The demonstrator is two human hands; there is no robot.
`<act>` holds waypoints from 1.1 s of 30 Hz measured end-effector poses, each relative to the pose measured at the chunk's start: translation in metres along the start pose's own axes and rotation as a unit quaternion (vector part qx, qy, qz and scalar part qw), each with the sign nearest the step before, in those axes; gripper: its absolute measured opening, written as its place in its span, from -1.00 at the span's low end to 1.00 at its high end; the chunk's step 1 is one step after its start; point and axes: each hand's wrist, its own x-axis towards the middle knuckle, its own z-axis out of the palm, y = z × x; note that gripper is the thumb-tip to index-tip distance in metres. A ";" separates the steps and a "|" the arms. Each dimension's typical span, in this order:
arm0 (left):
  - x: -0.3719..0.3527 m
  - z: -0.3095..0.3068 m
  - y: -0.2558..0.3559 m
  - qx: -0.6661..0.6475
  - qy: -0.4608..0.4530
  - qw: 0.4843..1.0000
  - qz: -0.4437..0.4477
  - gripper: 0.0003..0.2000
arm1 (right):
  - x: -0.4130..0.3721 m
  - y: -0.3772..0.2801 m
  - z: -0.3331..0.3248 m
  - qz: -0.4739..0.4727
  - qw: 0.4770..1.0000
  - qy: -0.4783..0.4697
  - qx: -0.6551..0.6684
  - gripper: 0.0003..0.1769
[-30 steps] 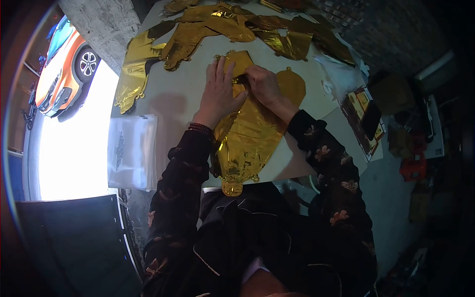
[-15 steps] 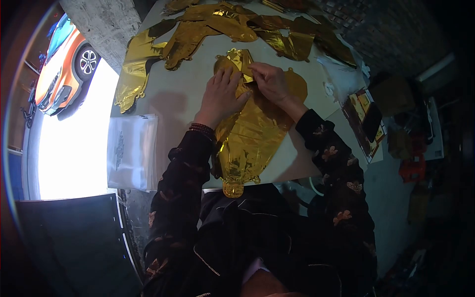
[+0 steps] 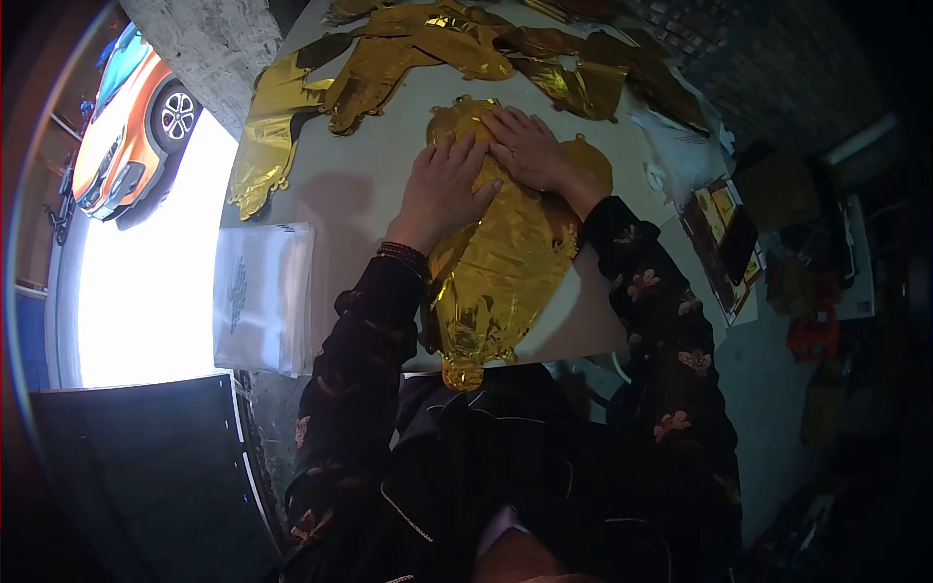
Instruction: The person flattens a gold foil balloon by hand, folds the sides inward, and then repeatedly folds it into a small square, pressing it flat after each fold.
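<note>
A flat gold foil balloon lies on the table in front of me, its narrow tabbed end hanging slightly over the near edge. My left hand rests flat on the balloon's left upper part, fingers stretched away from me. Beside it, my right hand lies flat on the upper part as well, fingers extended and pointing up and left. Neither hand grasps anything; both press on the foil. The foil directly under my palms is hidden.
More flat gold foil pieces are spread along the table's far side. A stack of clear plastic bags sits at the left edge of the table. A dark phone lies at the right. An orange car stands outside.
My right hand has gone from pinching a raised fold of foil at the top to lying flat on it. The fold is now down. My left hand stays on the balloon.
</note>
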 end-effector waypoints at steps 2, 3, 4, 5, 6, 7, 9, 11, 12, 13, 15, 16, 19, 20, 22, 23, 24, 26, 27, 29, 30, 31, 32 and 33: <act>0.000 0.002 0.000 0.000 0.005 1.000 -0.006 -0.37 | -0.001 -0.002 -0.005 0.003 1.000 -0.014 -0.011 -0.35; 0.000 0.002 0.001 0.001 0.008 1.000 -0.009 -0.37 | 0.000 0.000 -0.006 0.001 1.000 -0.019 -0.014 -0.35; -0.001 0.001 0.001 0.003 0.006 1.000 -0.009 -0.38 | 0.000 0.000 -0.006 0.000 1.000 -0.025 -0.016 -0.34; -0.001 0.001 0.001 0.005 0.005 1.000 -0.009 -0.39 | 0.000 0.000 -0.004 -0.007 1.000 -0.014 -0.015 -0.35; -0.001 0.002 0.001 0.007 0.004 1.000 -0.009 -0.40 | 0.000 0.000 -0.002 -0.013 1.000 -0.004 -0.014 -0.35; -0.001 0.004 0.000 0.011 0.009 1.000 -0.008 -0.42 | 0.000 0.000 0.001 -0.020 1.000 0.006 -0.013 -0.35; -0.002 0.009 -0.002 0.020 0.018 1.000 -0.005 -0.45 | 0.000 -0.001 0.003 -0.016 1.000 0.008 -0.020 -0.34; -0.002 0.009 -0.003 0.031 0.016 0.999 -0.019 -0.47 | -0.002 -0.002 0.000 -0.008 1.000 0.001 -0.024 -0.33; -0.002 0.010 -0.002 0.037 0.017 0.999 -0.025 -0.47 | -0.002 -0.002 -0.001 -0.004 1.000 -0.007 -0.023 -0.32; -0.002 0.010 -0.002 0.039 0.018 0.999 -0.025 -0.48 | -0.002 -0.003 -0.003 0.001 1.000 -0.015 -0.023 -0.31; -0.001 0.010 -0.001 0.044 0.020 0.999 -0.026 -0.48 | -0.002 -0.003 -0.003 0.019 0.999 -0.012 -0.029 -0.29; -0.001 0.009 -0.001 0.043 0.020 0.999 -0.024 -0.48 | -0.003 -0.003 -0.002 0.027 0.999 -0.011 -0.033 -0.28; -0.001 0.010 -0.002 0.045 0.025 0.998 -0.019 -0.48 | -0.004 0.000 -0.006 0.053 0.998 -0.017 -0.024 -0.25; -0.002 0.014 -0.004 0.047 0.030 0.998 -0.017 -0.48 | -0.003 0.001 -0.009 0.055 0.998 -0.029 -0.028 -0.25; 0.001 0.011 -0.003 0.045 0.013 0.999 -0.023 -0.47 | 0.002 0.009 -0.015 0.057 0.996 -0.055 -0.037 -0.25; 0.001 0.010 -0.003 0.042 -0.009 0.999 -0.031 -0.45 | 0.006 0.014 -0.019 0.073 0.996 -0.047 -0.022 -0.27; 0.001 0.008 -0.002 0.037 -0.032 0.998 -0.040 -0.44 | 0.010 0.022 -0.022 0.089 0.995 -0.040 -0.006 -0.29; 0.001 0.006 -0.002 0.038 -0.034 0.998 -0.041 -0.44 | 0.012 0.036 -0.025 0.085 0.996 -0.013 0.030 -0.31; 0.001 0.007 -0.001 0.037 -0.036 0.998 -0.042 -0.44 | 0.010 0.041 -0.028 0.065 0.997 0.009 0.050 -0.32; 0.000 0.010 -0.002 0.048 0.007 0.998 -0.028 -0.47 | 0.005 0.046 -0.026 0.039 0.997 0.030 0.053 -0.34; 0.000 0.012 -0.002 0.053 0.029 0.998 -0.021 -0.49 | 0.000 0.039 -0.031 0.034 0.998 0.029 0.036 -0.34; 0.000 0.012 -0.001 0.052 0.027 0.998 -0.020 -0.49 | -0.005 0.034 -0.032 0.029 0.999 0.028 0.020 -0.35; 0.000 0.010 -0.002 0.052 0.024 0.998 -0.019 -0.50 | -0.009 0.025 -0.029 0.014 1.000 0.017 0.010 -0.36; 0.000 0.010 -0.002 0.053 0.021 0.998 -0.019 -0.51 | -0.013 0.018 -0.021 -0.001 1.000 0.005 0.000 -0.36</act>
